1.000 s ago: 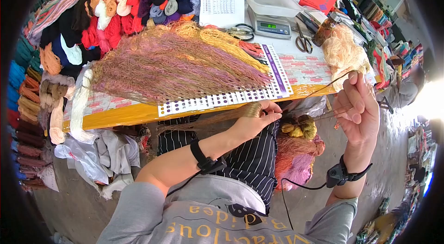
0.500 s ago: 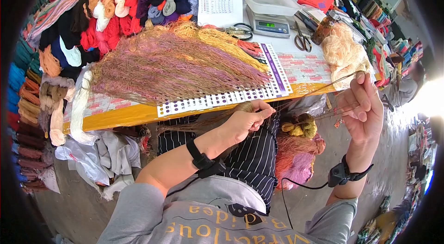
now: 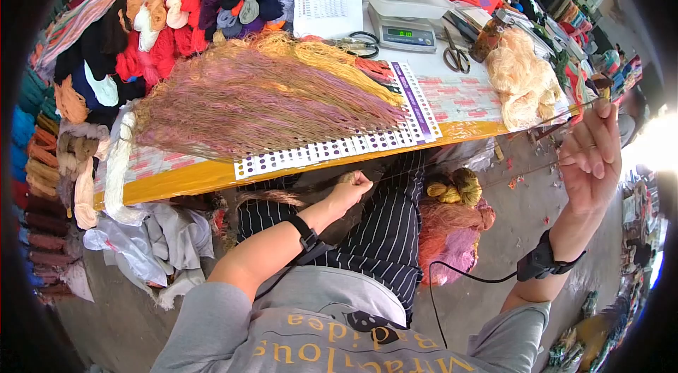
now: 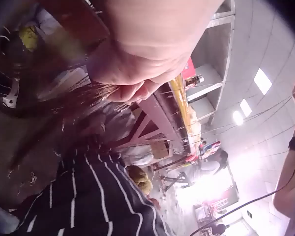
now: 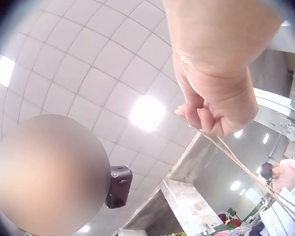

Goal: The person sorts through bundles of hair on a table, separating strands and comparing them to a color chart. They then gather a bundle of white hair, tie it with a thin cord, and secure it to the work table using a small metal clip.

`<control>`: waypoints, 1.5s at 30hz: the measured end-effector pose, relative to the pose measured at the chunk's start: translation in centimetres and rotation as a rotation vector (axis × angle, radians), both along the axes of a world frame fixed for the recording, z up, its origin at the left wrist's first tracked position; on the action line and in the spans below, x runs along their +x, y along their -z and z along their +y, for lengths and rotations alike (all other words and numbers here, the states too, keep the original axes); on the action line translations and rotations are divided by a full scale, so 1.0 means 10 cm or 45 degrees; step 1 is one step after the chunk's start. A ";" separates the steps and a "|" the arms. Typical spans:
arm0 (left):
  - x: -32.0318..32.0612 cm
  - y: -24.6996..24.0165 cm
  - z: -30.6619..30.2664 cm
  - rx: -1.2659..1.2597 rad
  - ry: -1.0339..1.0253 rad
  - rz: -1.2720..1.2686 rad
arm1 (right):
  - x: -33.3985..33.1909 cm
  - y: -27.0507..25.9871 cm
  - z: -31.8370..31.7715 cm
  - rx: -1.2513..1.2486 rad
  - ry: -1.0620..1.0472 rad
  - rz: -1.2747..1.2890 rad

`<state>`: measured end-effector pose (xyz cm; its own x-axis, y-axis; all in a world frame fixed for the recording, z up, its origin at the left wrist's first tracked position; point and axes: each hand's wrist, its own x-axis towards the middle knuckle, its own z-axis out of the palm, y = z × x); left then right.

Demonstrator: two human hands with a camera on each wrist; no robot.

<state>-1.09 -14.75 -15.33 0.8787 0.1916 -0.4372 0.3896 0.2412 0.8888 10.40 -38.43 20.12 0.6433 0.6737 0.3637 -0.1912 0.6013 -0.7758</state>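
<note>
The left hand (image 3: 351, 189) grips the soft brown yarn bundle (image 3: 282, 198) at its head, while the right hand (image 3: 592, 161) pinches thin tan strands (image 5: 236, 160), light and likely snappable, best held near their ends.

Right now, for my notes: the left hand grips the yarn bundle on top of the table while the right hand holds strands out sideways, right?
No: the head view shows the left hand gripping the yarn bundle below the table edge; rest holds.
</note>
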 end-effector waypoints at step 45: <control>0.64 -1.48 0.21 -0.747 0.058 -0.306 | 1.00 2.26 0.27 -0.750 0.644 -0.009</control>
<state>5.36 -12.63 -0.54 0.9670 -0.0599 -0.2478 0.2172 0.7025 0.6778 20.37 -35.77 -2.48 0.9232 0.3821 0.0422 0.0031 0.1023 -0.9947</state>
